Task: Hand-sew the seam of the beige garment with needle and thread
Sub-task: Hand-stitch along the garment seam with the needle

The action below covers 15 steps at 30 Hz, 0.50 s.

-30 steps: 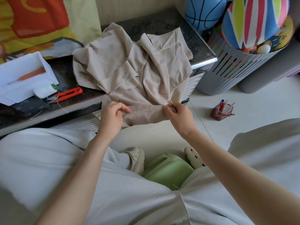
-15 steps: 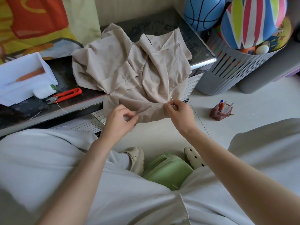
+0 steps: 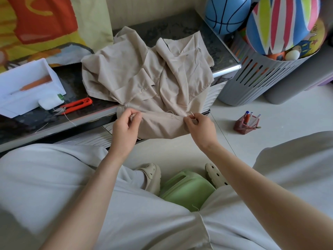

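Mid-seam, I'd guess: left hand pinches the beige garment taut, right hand pinches the needle (stitches too small to count).

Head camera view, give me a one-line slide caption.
A person stretches the seam of the beige garment between both hands: left hand pinching fabric, right hand pinching the needle.

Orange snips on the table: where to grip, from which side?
Likely best: pinch the orange snips across the orange handle arms, from above. They lie flat on the dark table, metal tips pointing left, closed loop end right, so mid-handle is clear of the blades.
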Each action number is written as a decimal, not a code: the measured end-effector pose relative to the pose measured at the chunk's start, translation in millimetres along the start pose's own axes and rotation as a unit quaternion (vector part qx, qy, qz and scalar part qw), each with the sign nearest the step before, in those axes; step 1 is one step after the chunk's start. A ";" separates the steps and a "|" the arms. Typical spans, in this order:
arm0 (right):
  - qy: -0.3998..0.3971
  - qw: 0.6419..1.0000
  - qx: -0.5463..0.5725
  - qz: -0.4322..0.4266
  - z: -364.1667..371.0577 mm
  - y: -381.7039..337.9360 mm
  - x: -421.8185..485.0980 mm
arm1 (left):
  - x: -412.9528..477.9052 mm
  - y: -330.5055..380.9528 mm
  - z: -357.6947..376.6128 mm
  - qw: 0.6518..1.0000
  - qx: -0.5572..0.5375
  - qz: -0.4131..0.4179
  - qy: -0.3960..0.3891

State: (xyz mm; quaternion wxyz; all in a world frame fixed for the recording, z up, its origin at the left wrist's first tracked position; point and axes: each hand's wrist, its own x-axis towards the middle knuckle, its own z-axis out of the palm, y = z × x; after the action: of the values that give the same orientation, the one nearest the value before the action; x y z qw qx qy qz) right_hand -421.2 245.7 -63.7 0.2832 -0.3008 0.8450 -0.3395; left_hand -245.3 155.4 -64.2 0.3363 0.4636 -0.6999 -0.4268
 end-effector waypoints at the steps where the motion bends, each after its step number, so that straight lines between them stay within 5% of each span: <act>1: -0.002 1.000 0.003 -0.004 0.9 -0.4 -0.5 | -0.2 -0.2 0.7 1.000 0.002 0.007 0.013; 11: 0.022 0.998 0.045 -0.041 0.2 0.2 -2.3 | 4.1 -10.1 -2.0 0.998 -0.004 -0.054 0.031; 15: 0.018 0.998 0.020 -0.062 0.5 2.3 -7.0 | 7.9 -6.4 0.8 0.972 -0.165 -0.162 0.032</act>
State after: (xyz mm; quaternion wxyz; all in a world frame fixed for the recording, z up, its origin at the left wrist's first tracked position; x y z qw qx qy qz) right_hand -416.9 251.8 -63.9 0.2522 -0.3408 0.8227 -0.3788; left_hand -246.4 147.0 -69.8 0.3570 0.5225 -0.5243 -0.5698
